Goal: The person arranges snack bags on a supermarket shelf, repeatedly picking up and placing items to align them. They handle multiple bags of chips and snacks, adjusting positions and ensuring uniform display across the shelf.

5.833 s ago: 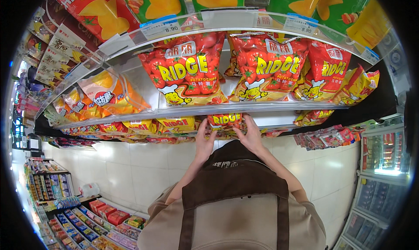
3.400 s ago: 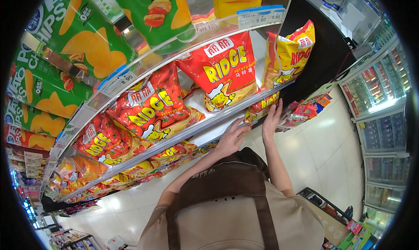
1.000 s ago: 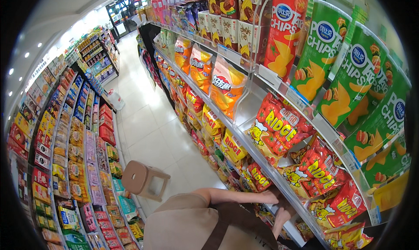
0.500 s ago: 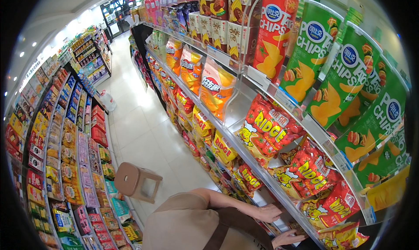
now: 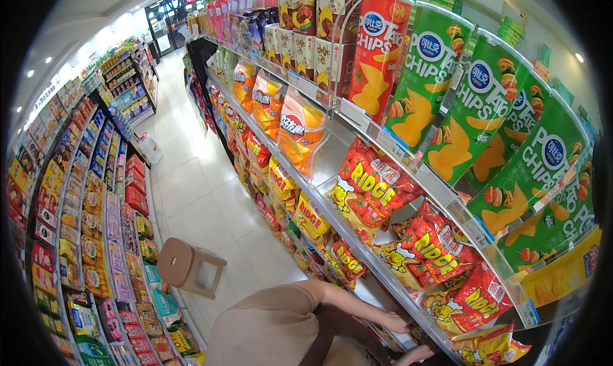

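Observation:
My left hand (image 5: 398,322) reaches in under the edge of a shelf at the lower right, its fingertips in shadow behind the rim. Lower down, near the bottom of the picture, my right hand (image 5: 416,354) is at the same lower shelf with its fingers pointing inward. A small dark, patterned thing (image 5: 419,335) shows between the two hands, too shadowed to name. Whether either hand grips it is not visible. Just above the hands, red and yellow crisp bags (image 5: 476,308) stand on the shelf. A red bag (image 5: 348,259) leans on the lower level beside my left forearm.
Tall green crisp canisters (image 5: 482,104) and a red one (image 5: 377,53) line the top shelf behind a clear guard. A brown stool (image 5: 191,266) stands in the tiled aisle (image 5: 220,206). Packed snack shelves (image 5: 96,232) run along the left.
The shelves have shifted left in the view. Both hands have moved slightly, and my left fingers are now further behind the shelf edge.

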The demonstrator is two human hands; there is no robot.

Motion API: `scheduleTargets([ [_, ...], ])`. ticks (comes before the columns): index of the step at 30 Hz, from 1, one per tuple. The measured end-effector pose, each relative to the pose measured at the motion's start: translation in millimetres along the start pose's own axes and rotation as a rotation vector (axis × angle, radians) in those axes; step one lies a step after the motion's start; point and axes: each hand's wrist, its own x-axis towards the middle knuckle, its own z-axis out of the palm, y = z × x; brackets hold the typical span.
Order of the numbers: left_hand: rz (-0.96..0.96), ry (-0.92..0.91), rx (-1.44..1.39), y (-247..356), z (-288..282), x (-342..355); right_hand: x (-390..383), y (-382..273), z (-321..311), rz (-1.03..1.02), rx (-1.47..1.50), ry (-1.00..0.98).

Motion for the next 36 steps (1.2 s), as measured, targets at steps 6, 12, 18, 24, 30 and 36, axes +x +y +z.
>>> scheduleTargets([
  [6,-0.036,-0.142,-0.023,56.4,-59.3,-22.4,5.7,37.6,9.0,0.082,0.033,-0.066],
  [12,-0.261,-0.155,-0.329,80.8,-84.0,-39.3,11.0,79.5,19.2,0.083,0.115,-0.147],
  [18,-0.572,-0.145,-0.623,71.0,-91.6,-64.2,-31.3,-41.9,-16.8,0.061,0.174,-0.27],
  [24,-0.47,0.003,-0.449,105.9,-147.8,-92.6,-50.1,-57.0,-24.2,0.139,0.226,-0.322],
  [30,-0.258,0.257,-0.221,87.8,-143.1,-117.5,-66.6,-145.1,-43.8,0.12,0.267,-0.237],
  [36,-0.271,0.362,-0.163,67.0,-145.3,-156.4,-83.3,-169.0,-34.0,-0.083,0.299,-0.301],
])
